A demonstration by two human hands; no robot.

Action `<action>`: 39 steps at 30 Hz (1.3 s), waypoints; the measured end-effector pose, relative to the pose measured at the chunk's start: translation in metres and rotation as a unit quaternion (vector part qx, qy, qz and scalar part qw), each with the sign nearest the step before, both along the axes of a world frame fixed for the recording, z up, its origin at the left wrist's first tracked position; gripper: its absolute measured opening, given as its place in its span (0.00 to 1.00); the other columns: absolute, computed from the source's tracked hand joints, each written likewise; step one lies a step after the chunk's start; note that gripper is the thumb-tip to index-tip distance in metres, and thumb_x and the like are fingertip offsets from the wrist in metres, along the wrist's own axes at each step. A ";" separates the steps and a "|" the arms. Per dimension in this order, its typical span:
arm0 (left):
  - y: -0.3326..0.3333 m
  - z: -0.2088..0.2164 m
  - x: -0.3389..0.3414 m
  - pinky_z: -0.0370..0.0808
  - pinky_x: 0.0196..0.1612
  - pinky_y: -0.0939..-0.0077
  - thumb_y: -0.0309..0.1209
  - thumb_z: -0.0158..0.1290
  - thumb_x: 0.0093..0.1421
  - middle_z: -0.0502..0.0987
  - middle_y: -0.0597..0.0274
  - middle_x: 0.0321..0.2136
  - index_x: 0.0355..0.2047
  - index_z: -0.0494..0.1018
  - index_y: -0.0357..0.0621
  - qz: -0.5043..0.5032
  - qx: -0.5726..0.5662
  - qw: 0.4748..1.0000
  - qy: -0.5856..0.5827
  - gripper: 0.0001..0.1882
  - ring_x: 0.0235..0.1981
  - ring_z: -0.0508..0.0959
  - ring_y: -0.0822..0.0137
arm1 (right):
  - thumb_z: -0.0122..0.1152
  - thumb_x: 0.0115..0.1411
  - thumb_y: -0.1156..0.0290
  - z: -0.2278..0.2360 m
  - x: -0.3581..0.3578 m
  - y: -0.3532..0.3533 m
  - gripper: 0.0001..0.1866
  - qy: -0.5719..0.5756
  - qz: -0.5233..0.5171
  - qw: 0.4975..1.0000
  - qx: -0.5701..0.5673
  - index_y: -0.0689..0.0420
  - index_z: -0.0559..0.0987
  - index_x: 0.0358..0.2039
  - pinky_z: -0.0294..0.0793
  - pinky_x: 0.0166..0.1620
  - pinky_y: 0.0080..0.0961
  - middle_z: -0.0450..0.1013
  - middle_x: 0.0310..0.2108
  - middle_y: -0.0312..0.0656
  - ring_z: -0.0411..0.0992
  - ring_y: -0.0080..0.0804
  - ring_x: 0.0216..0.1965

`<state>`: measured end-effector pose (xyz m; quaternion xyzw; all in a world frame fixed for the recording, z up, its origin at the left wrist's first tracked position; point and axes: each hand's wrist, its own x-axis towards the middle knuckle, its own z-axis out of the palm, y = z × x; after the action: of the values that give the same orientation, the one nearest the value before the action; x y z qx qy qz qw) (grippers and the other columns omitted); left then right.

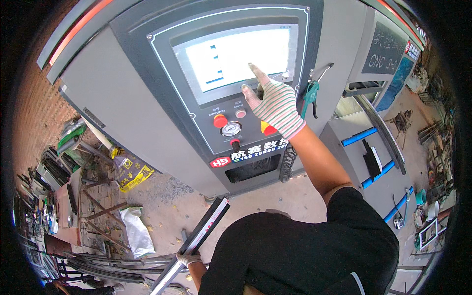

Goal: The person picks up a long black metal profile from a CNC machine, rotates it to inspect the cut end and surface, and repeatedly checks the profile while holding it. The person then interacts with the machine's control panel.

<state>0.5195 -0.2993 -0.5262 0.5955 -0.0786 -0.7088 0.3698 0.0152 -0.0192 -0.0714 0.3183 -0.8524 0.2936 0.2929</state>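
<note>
My right hand (275, 101), in a white striped glove, reaches up to the bright touchscreen (231, 59) of a grey machine's control panel. Its index finger points at the screen's lower right part, thumb held apart, and nothing is in the hand. Whether the fingertip touches the glass I cannot tell. Low on the left, my gloved left hand (188, 258) is wrapped round a long metal profile (196, 241), which slants up toward the machine. Below the screen sit a red emergency button (220, 121), a round pressure gauge (231, 129) and a small clamp button (240, 113).
A teal air gun (310, 93) hangs at the panel's right side above a coiled black hose (288, 164). Blue strips (359, 136) line the machine bed farther right. On the left floor lie a white sack (136, 231), a yellow bag (130, 169) and long profiles (113, 265).
</note>
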 end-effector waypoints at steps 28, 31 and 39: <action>-0.017 -0.061 0.021 0.72 0.55 0.47 0.61 0.45 0.57 0.76 0.52 0.57 0.55 0.74 0.48 -0.020 -0.058 0.998 -0.026 0.36 0.55 0.76 0.47 | 0.65 0.65 0.64 -0.025 -0.012 0.034 0.29 -0.003 -0.025 0.997 -0.068 0.58 0.72 0.65 0.74 0.24 0.23 0.73 0.17 0.36 0.73 0.26 0.17; -0.011 -0.034 0.011 0.73 0.54 0.47 0.59 0.46 0.56 0.77 0.52 0.56 0.54 0.75 0.48 -0.004 -0.042 0.999 -0.017 0.35 0.53 0.77 0.47 | 0.64 0.65 0.65 -0.028 -0.009 0.034 0.21 0.037 -0.002 0.995 -0.088 0.60 0.79 0.56 0.77 0.27 0.25 0.78 0.20 0.40 0.77 0.30 0.20; 0.003 -0.009 -0.001 0.75 0.52 0.48 0.56 0.48 0.55 0.79 0.50 0.52 0.51 0.76 0.45 0.014 -0.048 0.998 0.022 0.32 0.49 0.78 0.48 | 0.60 0.64 0.56 -0.128 0.018 0.033 0.15 -0.146 0.058 0.978 0.136 0.54 0.83 0.31 0.80 0.34 0.40 0.79 0.24 0.46 0.80 0.45 0.27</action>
<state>0.5187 -0.2967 -0.5355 0.5623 -0.0964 -0.7117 0.4098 0.0329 0.0139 -0.1990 0.3579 -0.8979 0.2350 0.1021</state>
